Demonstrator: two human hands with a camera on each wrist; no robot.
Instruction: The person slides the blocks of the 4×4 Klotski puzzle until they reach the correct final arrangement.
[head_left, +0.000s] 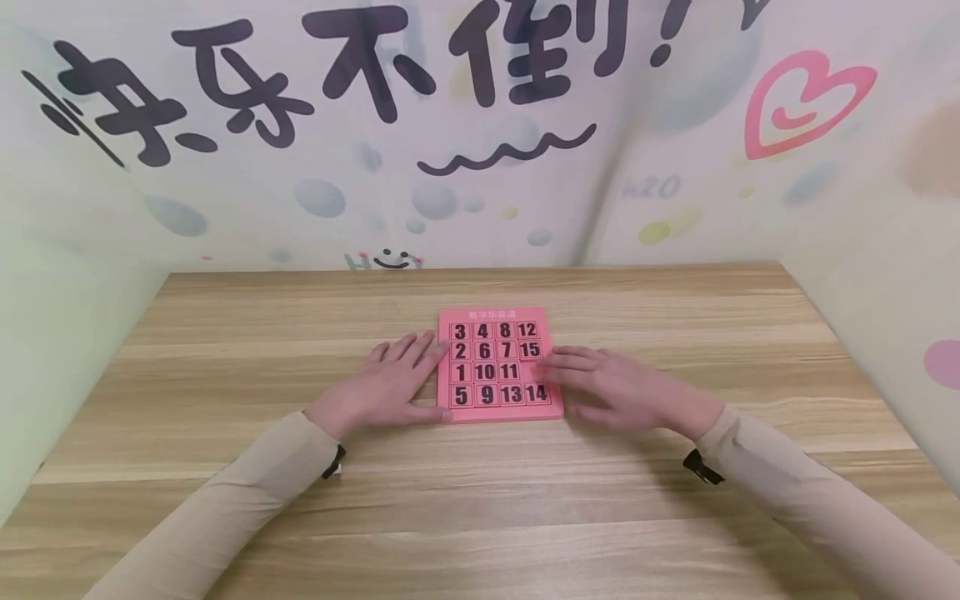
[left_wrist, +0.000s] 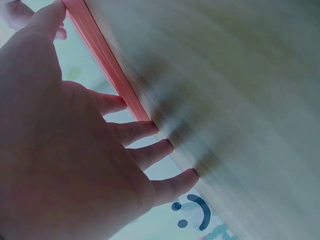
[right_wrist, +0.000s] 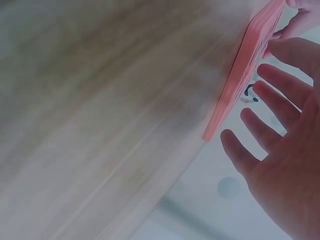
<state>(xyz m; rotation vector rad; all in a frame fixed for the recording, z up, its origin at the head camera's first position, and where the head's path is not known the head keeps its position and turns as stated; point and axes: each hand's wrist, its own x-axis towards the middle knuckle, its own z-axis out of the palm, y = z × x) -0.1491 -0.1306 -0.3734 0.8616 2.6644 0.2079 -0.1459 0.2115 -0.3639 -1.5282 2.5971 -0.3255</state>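
Both straight-fingered, the left hand seemingly steadies the pink number puzzle while the right hand overlaps its edge

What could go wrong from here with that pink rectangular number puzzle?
The pink rectangular number puzzle might shift on the wood-grain table, since the left hand only touches its edge. The right hand reaches over beside the empty slot, so it could accidentally nudge black-numbered tile 15 or tile 14.
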